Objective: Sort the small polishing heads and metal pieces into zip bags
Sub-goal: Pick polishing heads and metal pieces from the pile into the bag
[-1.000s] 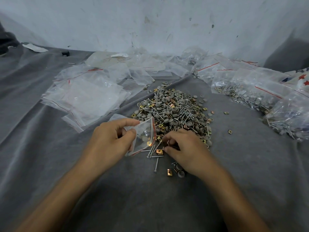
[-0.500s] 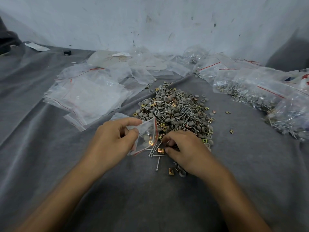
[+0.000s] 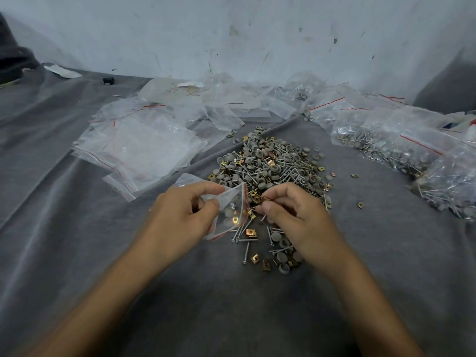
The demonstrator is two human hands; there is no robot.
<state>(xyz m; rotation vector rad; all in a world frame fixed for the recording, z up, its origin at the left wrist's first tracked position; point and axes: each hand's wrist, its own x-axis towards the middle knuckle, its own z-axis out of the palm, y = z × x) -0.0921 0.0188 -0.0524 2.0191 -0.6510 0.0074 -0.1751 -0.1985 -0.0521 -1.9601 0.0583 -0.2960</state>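
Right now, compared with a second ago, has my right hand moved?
Yes. The right hand has shifted away from you, toward the heap of grey round polishing heads and metal pieces, uncovering loose heads beneath it.

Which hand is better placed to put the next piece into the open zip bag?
Right. The right hand pinches a small metal piece just beside the mouth of the zip bag, while the left hand is occupied holding that bag.
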